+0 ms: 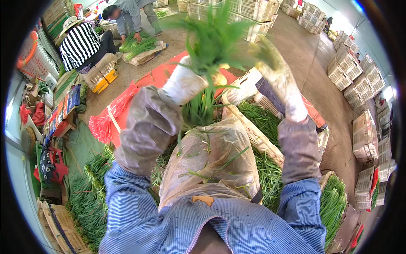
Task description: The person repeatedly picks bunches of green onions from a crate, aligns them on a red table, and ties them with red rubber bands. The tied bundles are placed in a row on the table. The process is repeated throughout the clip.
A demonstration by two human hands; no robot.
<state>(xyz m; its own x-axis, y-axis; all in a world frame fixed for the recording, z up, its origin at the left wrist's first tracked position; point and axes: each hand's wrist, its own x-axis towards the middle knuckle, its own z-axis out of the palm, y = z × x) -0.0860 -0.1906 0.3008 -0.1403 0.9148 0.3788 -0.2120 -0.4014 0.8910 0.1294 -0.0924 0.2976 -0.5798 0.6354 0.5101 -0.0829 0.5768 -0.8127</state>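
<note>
My left hand point(193, 79), in a white glove, is shut on a bunch of long green leafy stalks point(211, 44), blurred by motion above my lap. My right hand point(269, 60), in a stained white and yellowish glove, is raised to the right of the bunch; its blurred fingers do not show whether they hold anything. A clear plastic apron point(212, 155) with loose green bits covers my lap. To the left, a bundle of red ties point(111, 111) lies on a red surface point(152, 76). More green stalks fill a crate point(253, 136) on the right.
Bundled greens point(88, 197) lie at the lower left, and other greens point(333, 203) at the lower right. Two other people point(81, 44) point(127, 19) are at the upper left, one bending over greens point(139, 46). Plastic crates point(345, 66) stand stacked along the right and at the top.
</note>
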